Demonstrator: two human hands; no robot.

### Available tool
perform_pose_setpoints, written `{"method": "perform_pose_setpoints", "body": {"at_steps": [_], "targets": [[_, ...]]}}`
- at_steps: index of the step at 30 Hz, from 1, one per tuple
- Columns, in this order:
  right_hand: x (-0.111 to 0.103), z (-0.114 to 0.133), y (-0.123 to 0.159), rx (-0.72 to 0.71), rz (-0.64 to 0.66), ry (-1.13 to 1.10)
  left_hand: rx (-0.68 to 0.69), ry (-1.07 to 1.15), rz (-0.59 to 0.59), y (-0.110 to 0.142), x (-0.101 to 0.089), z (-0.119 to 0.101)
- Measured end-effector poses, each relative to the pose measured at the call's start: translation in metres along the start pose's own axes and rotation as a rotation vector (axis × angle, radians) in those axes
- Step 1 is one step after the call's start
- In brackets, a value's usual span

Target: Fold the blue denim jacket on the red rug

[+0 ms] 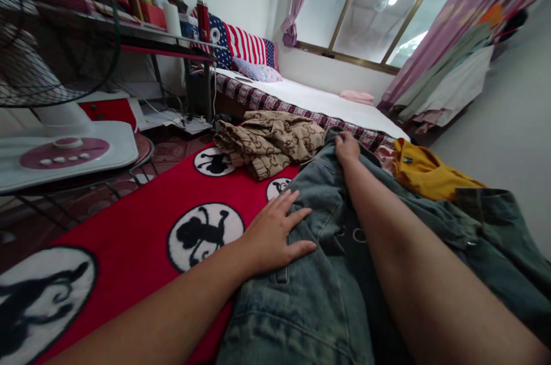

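Observation:
A blue-green denim jacket (301, 319) lies spread over the red blanket (142, 216) in front of me, with a dark inner lining or garment showing through its opening. My left hand (275, 233) rests flat on the jacket's near left part, fingers spread. Farther away, at the jacket's far end, my right hand (346, 148) has its fingers curled round the denim edge; the fingertips are partly hidden. Just beyond, to the left, lies a crumpled tan patterned garment (279, 138). A mustard-yellow garment (430, 173) lies to the right of my right forearm.
A white fan (64, 147) stands on a stool at the left. Behind it is a cluttered desk (172, 46) with a red thermos (202, 20). A bed with a white sheet (301, 95) stands by the window. Clothes (460, 81) hang at the right.

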State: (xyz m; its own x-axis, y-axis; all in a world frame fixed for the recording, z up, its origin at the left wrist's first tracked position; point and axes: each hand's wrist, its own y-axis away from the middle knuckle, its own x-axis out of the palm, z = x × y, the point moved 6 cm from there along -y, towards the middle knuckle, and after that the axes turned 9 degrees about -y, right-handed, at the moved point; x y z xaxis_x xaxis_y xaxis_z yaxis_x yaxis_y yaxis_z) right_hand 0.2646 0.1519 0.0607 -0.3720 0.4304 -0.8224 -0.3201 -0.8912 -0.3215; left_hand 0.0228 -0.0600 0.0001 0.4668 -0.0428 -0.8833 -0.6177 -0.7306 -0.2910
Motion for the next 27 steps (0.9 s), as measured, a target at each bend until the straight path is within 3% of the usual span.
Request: {"method": "perform_pose_setpoints", "body": {"at_steps": [3,7,13,17,21,27], "targets": [[0.042,-0.024,0.007,0.115,0.129,0.057,0.016,-0.012,0.002,0.0,0.009,0.002],[0.055,-0.027,0.013,0.137,0.205,0.104,0.038,-0.003,-0.006,0.0,0.008,0.001],[0.032,-0.01,0.059,0.023,0.247,0.224,0.071,-0.017,-0.023,-0.002,0.009,0.005],[0.01,-0.006,0.123,-0.19,0.396,0.347,0.091,-0.045,-0.02,-0.004,0.011,0.005],[-0.017,-0.013,0.191,-0.255,0.511,0.326,0.088,-0.067,-0.014,-0.003,0.011,0.002],[-0.046,-0.014,0.275,-0.4,0.533,0.269,0.058,-0.086,0.009,0.003,0.008,0.0]]}}
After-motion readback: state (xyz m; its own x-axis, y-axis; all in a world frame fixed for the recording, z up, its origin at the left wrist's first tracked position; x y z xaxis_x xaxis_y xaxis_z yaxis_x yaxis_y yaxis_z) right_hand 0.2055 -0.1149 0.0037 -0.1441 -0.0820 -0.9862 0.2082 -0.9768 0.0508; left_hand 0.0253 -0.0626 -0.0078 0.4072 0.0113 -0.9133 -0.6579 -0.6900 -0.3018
